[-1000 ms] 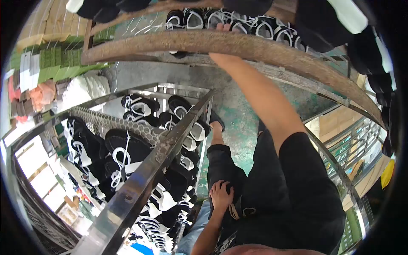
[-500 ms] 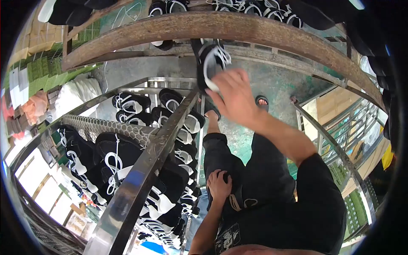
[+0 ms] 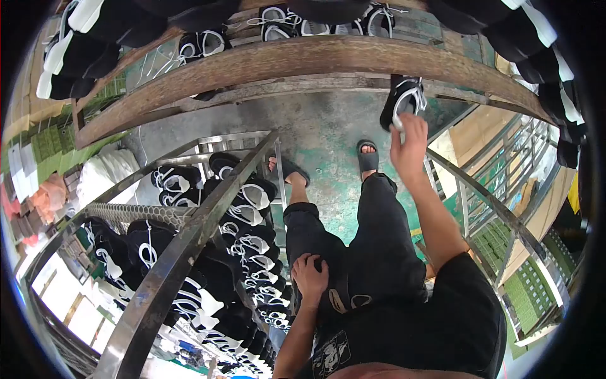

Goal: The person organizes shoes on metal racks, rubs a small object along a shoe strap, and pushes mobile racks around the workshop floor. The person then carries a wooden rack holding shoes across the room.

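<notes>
Just below the wooden rail (image 3: 303, 57), the right hand (image 3: 410, 142) is gripping a black shoe (image 3: 398, 104) with white laces by its near end, thumb and fingers narrowing on it. Farther down, the left hand (image 3: 310, 276) is resting on the left thigh (image 3: 315, 237), its fingers slightly apart. Beyond the rail, more laced shoes (image 3: 278, 30) are sitting in a row, and a metal rack (image 3: 154, 294) on the left is carrying many similar ones.

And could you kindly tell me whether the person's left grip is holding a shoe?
No, the left grip rests on the dark trouser leg, while the right grip holds a black shoe.
</notes>
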Action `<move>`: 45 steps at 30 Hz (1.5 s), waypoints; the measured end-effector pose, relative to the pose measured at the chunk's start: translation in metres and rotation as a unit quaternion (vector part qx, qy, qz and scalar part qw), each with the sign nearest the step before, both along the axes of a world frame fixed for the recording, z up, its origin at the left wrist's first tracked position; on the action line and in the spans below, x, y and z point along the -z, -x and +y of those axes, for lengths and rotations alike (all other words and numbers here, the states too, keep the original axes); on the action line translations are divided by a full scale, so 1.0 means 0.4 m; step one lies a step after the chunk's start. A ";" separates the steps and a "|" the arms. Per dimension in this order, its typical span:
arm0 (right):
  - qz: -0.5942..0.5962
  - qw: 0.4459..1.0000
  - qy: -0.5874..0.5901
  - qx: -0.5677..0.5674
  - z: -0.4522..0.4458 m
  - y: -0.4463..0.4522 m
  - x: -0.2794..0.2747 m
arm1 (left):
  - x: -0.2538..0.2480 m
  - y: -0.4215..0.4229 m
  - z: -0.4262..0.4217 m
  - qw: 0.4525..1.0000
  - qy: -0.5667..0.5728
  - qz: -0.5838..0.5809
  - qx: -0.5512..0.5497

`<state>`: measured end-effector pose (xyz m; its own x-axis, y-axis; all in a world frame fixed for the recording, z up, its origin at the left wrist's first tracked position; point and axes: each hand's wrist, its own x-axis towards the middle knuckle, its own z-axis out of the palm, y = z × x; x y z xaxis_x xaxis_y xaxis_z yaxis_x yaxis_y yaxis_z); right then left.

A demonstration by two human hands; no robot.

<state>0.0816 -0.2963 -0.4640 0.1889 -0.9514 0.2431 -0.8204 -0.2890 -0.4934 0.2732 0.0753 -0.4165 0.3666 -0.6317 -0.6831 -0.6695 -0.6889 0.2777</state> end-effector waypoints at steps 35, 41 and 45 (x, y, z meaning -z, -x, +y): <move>0.129 0.981 -0.097 -0.108 0.057 0.069 -0.122 | -0.003 -0.004 -0.005 0.991 0.079 0.080 -0.071; -0.073 0.958 -0.061 -0.270 0.287 0.094 -0.443 | -0.370 0.081 -0.243 0.945 0.265 0.132 -0.137; -0.152 0.890 -0.043 -0.427 0.319 0.042 -0.681 | -0.649 0.141 -0.289 0.920 0.392 -0.017 -0.003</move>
